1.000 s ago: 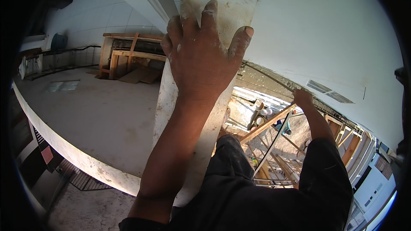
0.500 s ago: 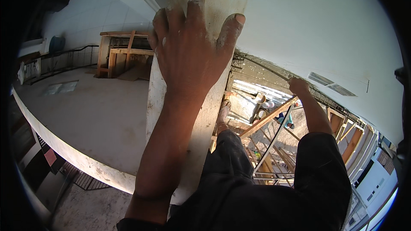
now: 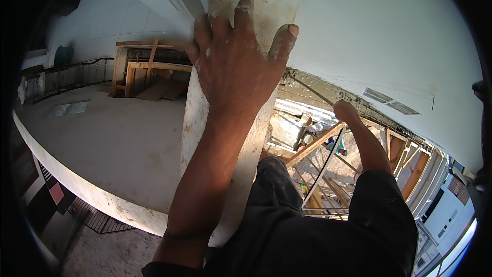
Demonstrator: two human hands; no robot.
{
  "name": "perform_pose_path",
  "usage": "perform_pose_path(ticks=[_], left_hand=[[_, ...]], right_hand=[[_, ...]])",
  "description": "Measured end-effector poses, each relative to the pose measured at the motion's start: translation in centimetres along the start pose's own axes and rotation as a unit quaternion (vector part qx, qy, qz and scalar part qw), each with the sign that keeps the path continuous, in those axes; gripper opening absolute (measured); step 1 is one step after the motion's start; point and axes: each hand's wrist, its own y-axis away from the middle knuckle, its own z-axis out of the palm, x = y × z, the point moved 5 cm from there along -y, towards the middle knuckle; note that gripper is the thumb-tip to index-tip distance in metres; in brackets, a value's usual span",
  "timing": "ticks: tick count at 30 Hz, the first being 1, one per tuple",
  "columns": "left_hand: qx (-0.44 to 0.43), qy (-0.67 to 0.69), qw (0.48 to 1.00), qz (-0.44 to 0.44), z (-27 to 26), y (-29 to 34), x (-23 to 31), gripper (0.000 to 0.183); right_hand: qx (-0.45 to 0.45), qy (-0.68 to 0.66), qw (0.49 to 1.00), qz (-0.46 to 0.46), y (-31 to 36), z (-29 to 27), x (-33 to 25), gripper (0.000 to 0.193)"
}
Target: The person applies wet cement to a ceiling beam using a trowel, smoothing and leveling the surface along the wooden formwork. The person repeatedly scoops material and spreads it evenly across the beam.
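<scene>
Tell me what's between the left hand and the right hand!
In the head view, a thin dark rod slants between the left hand and the right hand, with a rough grey strip alongside it.

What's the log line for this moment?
left hand: open, fingers spread on pale ledge | right hand: closed around thin rod | below right hand in view: wooden beam

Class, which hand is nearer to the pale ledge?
Left: the left hand rests on the pale ledge; the right hand is apart, to its right, gripping a thin rod.
</scene>
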Motion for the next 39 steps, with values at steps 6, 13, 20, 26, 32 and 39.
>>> perform_pose_path(ticks=[6,13,20,26,32,39], left_hand=[[-0.001,-0.001,1.0,0.01,0.0,0.2,-0.1,0.074],[-0.007,-0.008,1.0,-0.003,0.2,0.2,-0.2,0.073],[-0.017,-0.018,1.0,0.002,0.1,0.3,0.0,0.07],[-0.015,-0.018,1.0,0.005,0.2,0.1,0.0,0.067],[-0.014,-0.027,0.999,0.01,0.0,-0.1,0.3,0.066],[-0.026,-0.021,0.999,0.0,0.2,0.3,-0.3,0.067]], right_hand=[[0.047,-0.084,0.987,0.131,2.0,0.4,4.4,0.036],[0.031,-0.138,0.983,0.116,7.0,11.5,10.2,0.041],[0.14,-0.177,0.974,-0.007,6.9,18.7,3.8,0.029],[0.068,-0.205,0.973,0.08,5.8,27.4,-3.0,0.03],[0.023,-0.35,0.932,0.091,8.3,29.1,-3.1,0.029],[-0.007,-0.439,0.891,0.114,9.6,26.9,-7.3,0.018]])
